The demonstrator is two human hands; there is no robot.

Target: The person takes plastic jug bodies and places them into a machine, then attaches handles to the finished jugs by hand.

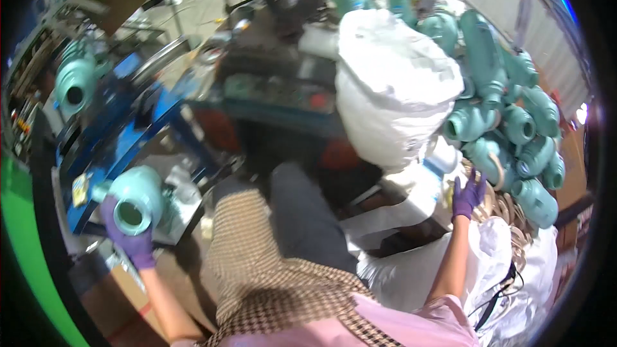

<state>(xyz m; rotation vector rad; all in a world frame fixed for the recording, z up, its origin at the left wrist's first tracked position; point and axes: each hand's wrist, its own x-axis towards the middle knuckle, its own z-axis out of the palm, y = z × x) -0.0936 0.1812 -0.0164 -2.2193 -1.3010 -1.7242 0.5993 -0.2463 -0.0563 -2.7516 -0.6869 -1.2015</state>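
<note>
My left hand (132, 238), in a purple glove, is closed around a teal plastic jug (146, 186) at the left. The jug is tilted, with its round dark mouth toward me. Over at the right, my right hand (468, 200), also gloved in purple, has its fingers spread and grips nothing that I can see. It is over a heap of beige curved handle-like pieces (504, 209), right beside a big pile of teal jugs (517, 125). Whether its fingertips touch the pieces I cannot tell.
A large white sack (392, 90) stands between a dark machine (276, 99) and the jug pile. Another teal jug (76, 87) is at the far left, by a blue metal frame (122, 154). White sacking (411, 266) lies by my right arm.
</note>
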